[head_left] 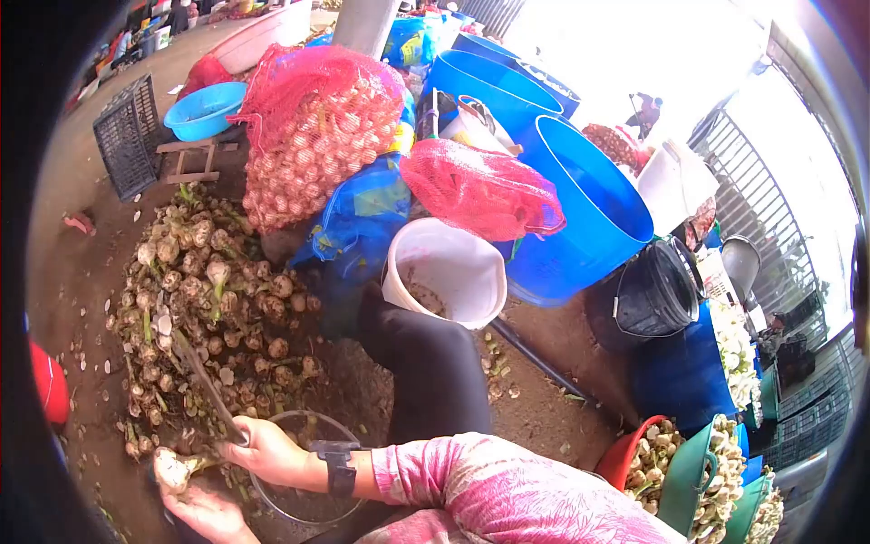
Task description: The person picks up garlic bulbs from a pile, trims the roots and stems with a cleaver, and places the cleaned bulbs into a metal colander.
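In my right hand (269, 451) is a knife (207, 383), gripped by its lower end, the long blade pointing up and left over the pile. My left hand (210, 515) is palm up at the lower left, its fingers curved under a pale garlic bulb (170, 470). The bulb's cut-looking stem runs right, toward the fingers of my right hand. Just beyond both hands lies a heap of dirty garlic bulbs (204, 281) with stems, spread over the ground. A thin round hoop or rim (288, 519) shows below my right wrist.
A white bucket (490, 313) stands by my knee. Behind it are a full red net bag (313, 150), a pink net sack (480, 186) and blue tubs (584, 181). A black bucket (652, 290) and a green basket (691, 485) of garlic stand right. A black crate (129, 136) is far left.
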The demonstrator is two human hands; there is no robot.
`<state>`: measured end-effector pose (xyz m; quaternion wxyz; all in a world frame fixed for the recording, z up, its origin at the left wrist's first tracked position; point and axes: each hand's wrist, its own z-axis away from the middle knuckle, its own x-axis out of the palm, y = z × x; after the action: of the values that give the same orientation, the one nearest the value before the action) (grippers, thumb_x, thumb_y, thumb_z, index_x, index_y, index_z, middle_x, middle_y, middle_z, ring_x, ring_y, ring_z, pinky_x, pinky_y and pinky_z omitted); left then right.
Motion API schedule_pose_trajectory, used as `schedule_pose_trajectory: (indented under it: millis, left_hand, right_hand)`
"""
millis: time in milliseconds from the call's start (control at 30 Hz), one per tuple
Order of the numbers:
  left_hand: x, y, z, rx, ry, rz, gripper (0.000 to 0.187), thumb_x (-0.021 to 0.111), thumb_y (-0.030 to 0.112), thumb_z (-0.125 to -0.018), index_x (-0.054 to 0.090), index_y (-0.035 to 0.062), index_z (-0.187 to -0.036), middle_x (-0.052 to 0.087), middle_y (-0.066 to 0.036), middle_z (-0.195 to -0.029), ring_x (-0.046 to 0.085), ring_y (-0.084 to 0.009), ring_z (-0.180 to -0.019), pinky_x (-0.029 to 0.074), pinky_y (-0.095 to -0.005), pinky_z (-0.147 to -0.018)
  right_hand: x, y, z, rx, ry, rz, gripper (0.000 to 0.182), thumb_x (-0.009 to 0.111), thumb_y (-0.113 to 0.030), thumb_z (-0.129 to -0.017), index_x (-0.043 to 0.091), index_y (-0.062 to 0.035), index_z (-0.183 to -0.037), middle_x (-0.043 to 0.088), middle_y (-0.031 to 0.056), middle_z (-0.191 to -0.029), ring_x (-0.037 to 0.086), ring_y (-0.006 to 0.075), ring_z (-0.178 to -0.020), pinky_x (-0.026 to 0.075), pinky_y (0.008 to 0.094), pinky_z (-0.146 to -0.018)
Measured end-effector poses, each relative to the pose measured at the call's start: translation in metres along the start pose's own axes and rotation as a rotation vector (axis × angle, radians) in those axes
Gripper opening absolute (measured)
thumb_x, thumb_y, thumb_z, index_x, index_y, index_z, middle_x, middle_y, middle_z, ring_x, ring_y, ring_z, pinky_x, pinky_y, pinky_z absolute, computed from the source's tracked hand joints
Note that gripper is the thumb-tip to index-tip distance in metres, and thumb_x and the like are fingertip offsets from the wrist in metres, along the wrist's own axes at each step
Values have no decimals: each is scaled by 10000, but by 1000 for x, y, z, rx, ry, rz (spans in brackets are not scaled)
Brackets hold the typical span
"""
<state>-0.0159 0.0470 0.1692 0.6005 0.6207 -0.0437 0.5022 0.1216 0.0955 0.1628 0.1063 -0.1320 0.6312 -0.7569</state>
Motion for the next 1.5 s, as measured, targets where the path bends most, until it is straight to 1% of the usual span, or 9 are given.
schedule_pose_trajectory:
  millis: [167, 433, 567, 767, 833, 967, 1233, 1333, 1500]
  left_hand:
    - [-9, 19, 14, 70, -153, -329, 390, 450, 327, -801, 505, 68, -1087, 578, -56, -850, 556, -144, -712, 476, -289, -580]
    - [-4, 13, 26, 251, -507, -793, 371, 667, 54, -646, 518, 1, -981, 591, -48, -927, 567, -110, -825, 429, -281, -796]
    - [-27, -3, 9, -838, -295, 668, 377, 458, 409, -837, 525, 39, -861, 574, -79, -771, 576, -216, -752, 452, -361, -743]
    - [-24, -9, 9, -764, -211, 460, 468, 413, 469, -844, 525, 21, -924, 598, -117, -844, 587, -242, -765, 475, -402, -762]
    - [-3, 8, 30, -20, -397, -758, 455, 731, 275, -608, 543, -4, -914, 596, -95, -862, 589, -195, -787, 458, -320, -768]
    - [-9, -3, 7, 655, -779, -617, 569, 792, 150, -463, 487, 13, -923, 541, -84, -885, 547, -137, -792, 453, -290, -730]
    - [-38, 8, 9, 608, -671, -1154, 581, 720, 374, -648, 465, 3, -1015, 585, -110, -921, 594, -218, -799, 467, -311, -740]
    - [-39, 9, 24, -311, -166, -263, 253, 465, 230, -864, 475, 25, -1012, 578, -84, -939, 589, -182, -829, 488, -320, -759]
    - [-22, 17, 39, -207, -146, -354, 269, 461, 250, -844, 481, 24, -987, 573, -78, -900, 585, -182, -815, 481, -319, -746]
  right_hand:
    - [-48, -23, 6, 121, -34, 276, 224, 593, -228, -751, 550, -14, -799, 552, 164, -684, 569, 246, -595, 464, 363, -550]
    - [-45, -13, 26, -418, -117, 1106, 254, 663, -240, -629, 544, -48, -746, 583, 134, -659, 593, 295, -630, 479, 378, -589]
    - [-25, 0, 26, -588, -252, 1031, 291, 673, -267, -587, 530, -75, -752, 560, 90, -621, 580, 266, -575, 469, 372, -538]
    - [-20, 14, 12, -585, -291, 917, 254, 666, -245, -559, 524, -90, -702, 545, 101, -600, 557, 283, -537, 461, 378, -519]
    - [-28, 27, -8, -295, -191, 977, 204, 638, -228, -612, 553, -59, -688, 573, 147, -631, 578, 316, -571, 478, 403, -555]
    - [-66, 54, -34, -11, 101, 902, 207, 621, -206, -690, 578, -12, -750, 576, 193, -646, 580, 349, -625, 476, 391, -562]
    - [-28, 0, 13, -477, -172, 958, 241, 675, -222, -578, 552, -67, -715, 570, 108, -625, 582, 289, -578, 477, 361, -537]
    - [-18, -2, 28, -557, -258, 944, 344, 711, -265, -519, 531, -76, -742, 553, 94, -617, 572, 276, -569, 462, 377, -520]
    - [-15, -3, 35, -594, -296, 891, 315, 694, -251, -539, 523, -77, -738, 542, 109, -602, 564, 292, -557, 456, 385, -513]
